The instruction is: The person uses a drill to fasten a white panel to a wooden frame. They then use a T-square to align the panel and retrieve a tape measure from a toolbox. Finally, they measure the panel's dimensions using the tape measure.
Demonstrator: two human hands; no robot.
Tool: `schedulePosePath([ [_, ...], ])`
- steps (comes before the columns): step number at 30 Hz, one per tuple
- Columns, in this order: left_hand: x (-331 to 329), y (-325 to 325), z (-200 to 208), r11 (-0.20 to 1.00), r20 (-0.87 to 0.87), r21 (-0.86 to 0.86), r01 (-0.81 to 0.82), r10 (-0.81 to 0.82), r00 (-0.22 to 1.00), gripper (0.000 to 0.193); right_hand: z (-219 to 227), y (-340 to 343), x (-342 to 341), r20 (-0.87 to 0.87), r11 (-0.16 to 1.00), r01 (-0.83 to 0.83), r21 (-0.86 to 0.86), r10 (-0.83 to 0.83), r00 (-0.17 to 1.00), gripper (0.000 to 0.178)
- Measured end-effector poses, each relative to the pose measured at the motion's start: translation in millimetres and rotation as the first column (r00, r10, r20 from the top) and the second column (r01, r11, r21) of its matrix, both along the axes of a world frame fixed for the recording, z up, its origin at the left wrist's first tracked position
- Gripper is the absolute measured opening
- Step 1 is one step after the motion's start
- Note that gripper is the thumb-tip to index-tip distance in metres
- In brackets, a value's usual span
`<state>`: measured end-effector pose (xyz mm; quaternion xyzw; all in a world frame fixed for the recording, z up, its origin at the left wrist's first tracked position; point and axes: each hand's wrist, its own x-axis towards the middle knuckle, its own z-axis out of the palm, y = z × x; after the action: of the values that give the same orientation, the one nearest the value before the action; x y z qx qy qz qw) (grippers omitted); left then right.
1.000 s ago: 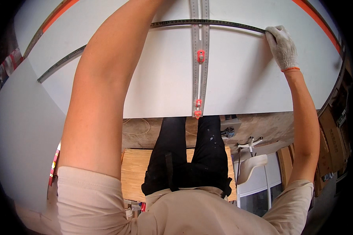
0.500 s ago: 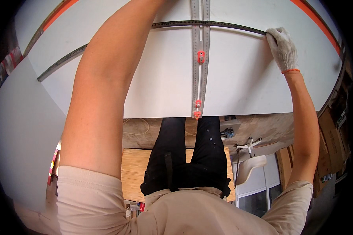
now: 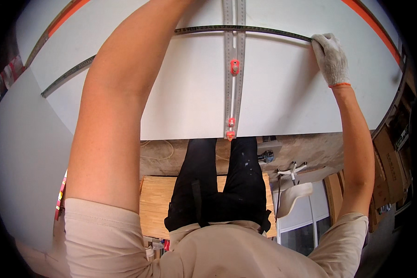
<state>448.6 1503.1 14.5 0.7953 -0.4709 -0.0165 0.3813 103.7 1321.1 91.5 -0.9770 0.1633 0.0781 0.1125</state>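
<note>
My right hand (image 3: pixel 330 58), in a white knitted glove with an orange cuff, is closed on the right end of a dark tape measure blade (image 3: pixel 278 32). The blade spans a large white board (image 3: pixel 185 97) from its left edge, with marks along it. My left forearm (image 3: pixel 120 83) reaches over the blade and hides part of it; the left hand lies beyond the top of the picture. Under the blade, a slotted metal ruler (image 3: pixel 239 88) with red sliding stops (image 3: pixel 235 67) runs front to back, its near end at the board's front edge.
Behind my legs lies a stack of wooden sheets (image 3: pixel 153 204). A white chair (image 3: pixel 294 197) stands on the floor to the right, near cardboard boxes (image 3: pixel 387 162). A grey-white panel (image 3: pixel 23 162) is at the left. Orange strips (image 3: pixel 370 23) line the board's far sides.
The whole view has shifted slightly, with the board and ruler a little further left in the picture. My right hand keeps its hold on the tape measure blade.
</note>
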Motion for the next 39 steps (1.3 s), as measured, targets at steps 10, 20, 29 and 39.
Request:
schedulePosePath([
  [10,-2.8,1.3,6.4,1.0,0.004,-0.017,0.017,-0.017,1.0,0.051,-0.8,8.0,-4.3,-0.002,0.999,0.041,-0.018,-0.041,0.999,0.011],
  [20,-3.6,1.1,9.0,1.0,0.001,0.021,-0.01,0.01,1.0,0.052,-1.1,7.5,-5.9,0.027,0.999,0.02,-0.027,-0.019,0.999,0.01],
  [29,-2.9,1.5,5.1,1.0,0.005,0.023,-0.018,0.017,1.0,0.052,-1.3,8.9,-5.3,0.022,0.999,0.049,0.007,-0.05,0.999,0.011],
  [39,-4.8,0.8,7.6,0.999,-0.012,0.025,-0.02,0.02,1.0,0.053,-2.9,6.5,-6.9,0.02,0.999,0.029,-0.013,-0.029,0.999,0.012],
])
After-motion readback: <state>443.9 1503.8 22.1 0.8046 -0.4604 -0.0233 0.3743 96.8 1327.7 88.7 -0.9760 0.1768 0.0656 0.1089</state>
